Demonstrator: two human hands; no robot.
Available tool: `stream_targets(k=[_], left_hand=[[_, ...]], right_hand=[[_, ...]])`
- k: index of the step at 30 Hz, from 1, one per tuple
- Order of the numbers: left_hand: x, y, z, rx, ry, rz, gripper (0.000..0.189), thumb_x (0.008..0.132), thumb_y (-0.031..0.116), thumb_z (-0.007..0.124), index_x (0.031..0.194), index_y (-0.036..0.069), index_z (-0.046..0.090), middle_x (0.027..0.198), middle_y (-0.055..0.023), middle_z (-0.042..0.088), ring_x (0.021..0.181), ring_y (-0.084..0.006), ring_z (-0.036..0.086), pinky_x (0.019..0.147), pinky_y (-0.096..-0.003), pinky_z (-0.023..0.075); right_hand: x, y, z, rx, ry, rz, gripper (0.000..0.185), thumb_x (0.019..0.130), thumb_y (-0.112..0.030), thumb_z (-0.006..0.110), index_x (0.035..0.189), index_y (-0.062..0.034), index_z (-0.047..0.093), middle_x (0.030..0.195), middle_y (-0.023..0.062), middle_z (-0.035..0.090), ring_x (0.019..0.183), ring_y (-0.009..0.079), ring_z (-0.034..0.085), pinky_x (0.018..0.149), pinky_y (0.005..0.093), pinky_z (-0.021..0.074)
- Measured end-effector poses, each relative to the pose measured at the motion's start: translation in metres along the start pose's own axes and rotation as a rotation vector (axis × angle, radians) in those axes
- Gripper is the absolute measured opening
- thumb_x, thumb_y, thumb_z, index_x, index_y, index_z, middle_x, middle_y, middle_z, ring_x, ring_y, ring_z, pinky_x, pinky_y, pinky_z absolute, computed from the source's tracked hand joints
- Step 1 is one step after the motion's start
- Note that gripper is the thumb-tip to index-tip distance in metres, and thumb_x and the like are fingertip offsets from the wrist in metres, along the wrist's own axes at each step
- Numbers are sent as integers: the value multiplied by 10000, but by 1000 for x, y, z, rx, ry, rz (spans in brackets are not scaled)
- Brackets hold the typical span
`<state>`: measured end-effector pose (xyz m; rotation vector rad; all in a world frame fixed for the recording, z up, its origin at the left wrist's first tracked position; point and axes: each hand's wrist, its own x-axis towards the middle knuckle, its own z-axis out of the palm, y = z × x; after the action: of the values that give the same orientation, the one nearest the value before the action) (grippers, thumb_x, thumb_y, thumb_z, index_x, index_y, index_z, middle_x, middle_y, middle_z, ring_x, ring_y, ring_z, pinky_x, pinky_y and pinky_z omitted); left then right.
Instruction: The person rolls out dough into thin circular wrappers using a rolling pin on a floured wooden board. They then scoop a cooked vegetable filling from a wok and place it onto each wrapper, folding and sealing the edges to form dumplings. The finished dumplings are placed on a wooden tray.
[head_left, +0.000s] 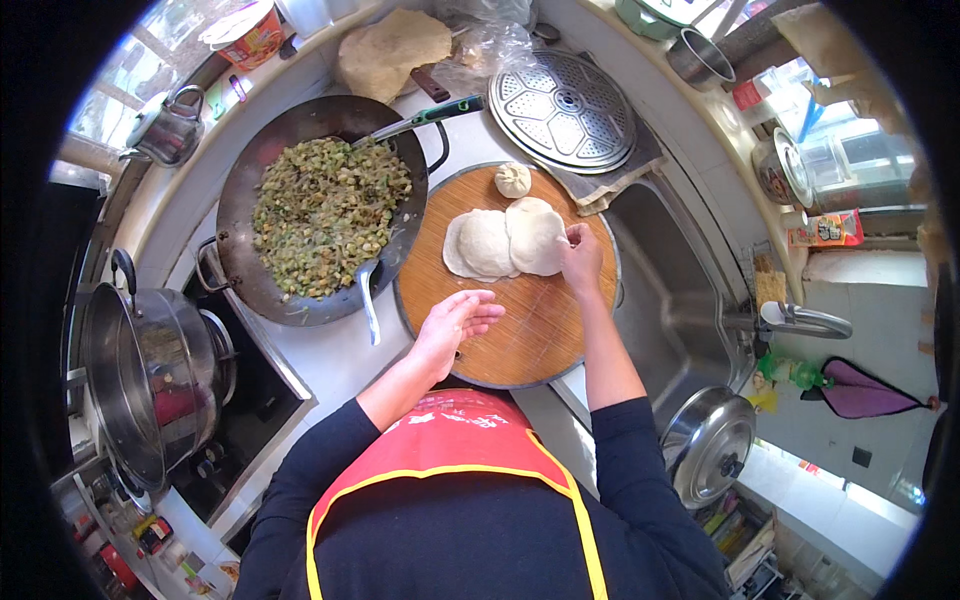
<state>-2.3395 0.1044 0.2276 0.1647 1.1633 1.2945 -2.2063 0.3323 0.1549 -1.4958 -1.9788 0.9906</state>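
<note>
My right hand (583, 259) pinches the right edge of a flat dough wrapper (535, 238) between thumb and fingers. More overlapping dough wrappers (484, 244) lie to its left on a round wooden board (517, 330). One pleated bun (513, 180) sits above them near the board's top edge. My left hand (459, 326) hovers over the board's lower left with its fingers apart and holds nothing. Left of the board stands a wok (337, 120) with chopped vegetable filling (322, 210). A metal spoon (366, 296) rests at its lower right, and a green-handled utensil (442, 112) lies across its upper right.
A sink (660, 262) with a faucet (806, 319) borders the board's right. Perforated steamer plates (566, 109) lie behind on a cloth (634, 169). A large steel pot (165, 375) stands at the left over the stove; a pot lid (711, 450) is at the lower right.
</note>
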Motion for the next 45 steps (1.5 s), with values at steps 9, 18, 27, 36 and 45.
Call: stream_targets(k=[9,18,27,36,45], left_hand=[[2,41,23,-755,-55,126,561,1033,421,298,1402,13,406,1407,-187,472,1247,-294,494,1061,-428,387],[-38,74,9,-946,-419,314,557,1007,405,326,1410,31,412,1417,-194,459,1281,-342,472,1092,-432,379],[-48,69,-47,-1113,-295,613,519,1011,353,366,1404,18,420,1421,-179,470,1290,-322,476,1105,-449,363],[-83,66,-60,-1062,-299,752,524,1001,355,340,1414,43,427,1424,-122,489,1313,-295,461,1144,-474,296],[-134,66,-120,-1033,-212,833,488,981,253,350,1384,-3,450,1446,-247,415,1334,-395,417,1130,-517,319]], right_hand=[[-90,-124,-37,-17,-221,-982,124,769,-5,672,851,-31,582,933,120,686,847,276,679,731,374,534],[-133,-180,-21,-31,-51,-1239,122,819,-56,646,940,-54,644,1086,107,680,1000,315,637,768,376,488],[-115,-235,26,952,-692,-303,159,968,-150,595,944,6,607,849,13,633,752,47,563,661,211,464],[-92,-239,74,646,-938,-273,215,973,-170,587,1022,19,677,907,12,667,807,65,590,754,229,484],[-97,-220,35,-384,-710,-1144,440,771,-59,671,1199,-60,566,988,127,549,946,299,553,835,383,485]])
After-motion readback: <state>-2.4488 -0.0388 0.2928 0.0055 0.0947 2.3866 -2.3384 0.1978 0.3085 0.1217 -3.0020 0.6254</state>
